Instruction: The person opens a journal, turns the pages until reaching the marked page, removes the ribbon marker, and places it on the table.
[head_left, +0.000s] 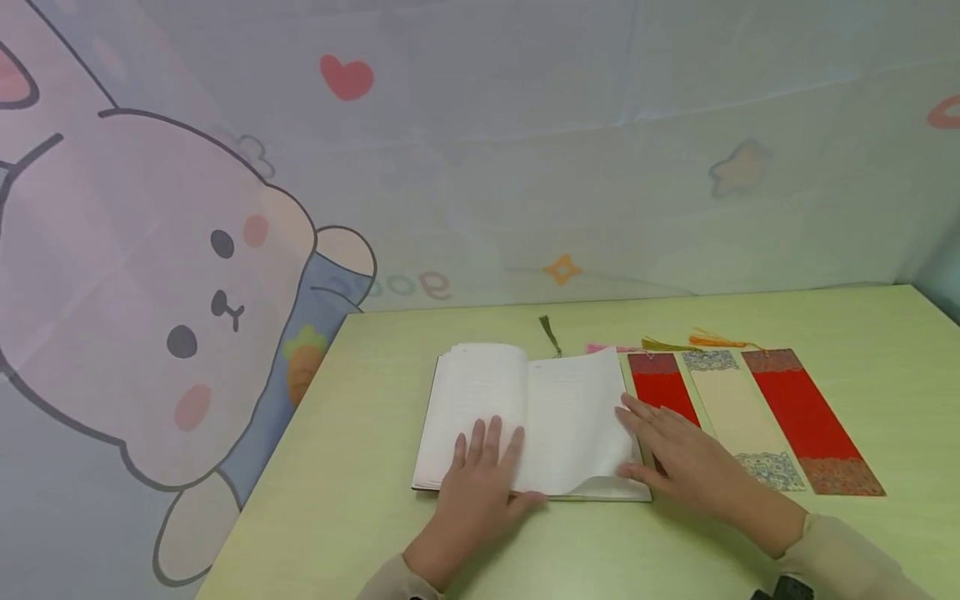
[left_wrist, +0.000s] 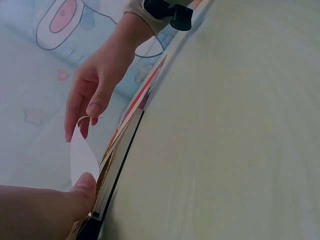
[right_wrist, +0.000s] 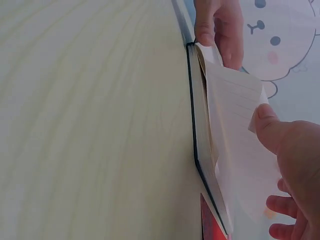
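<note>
An open notebook [head_left: 480, 379] with lined white pages lies on the table. My left hand [head_left: 480, 492] rests on its left page near the spine, fingers extended and thumb out at the bottom edge. At the notebook's right side, my right hand [head_left: 686, 458] pinches the outer edge of a page [head_left: 577, 417] between thumb and fingers. That page bows upward, its lower corner curled off the sheets beneath. In the right wrist view the right thumb [right_wrist: 267, 125] lies over the raised edge of the page [right_wrist: 235, 95]. A dark cover shows under the page block.
Right of the notebook lie a red bookmark [head_left: 663, 392], a cream bookmark [head_left: 738, 408] and a wider red bookmark [head_left: 810, 408], with patterned ends. A dark green tassel [head_left: 551, 333] sticks out above the notebook. A cartoon-printed cloth [head_left: 480, 183] hangs behind the table [head_left: 322, 500].
</note>
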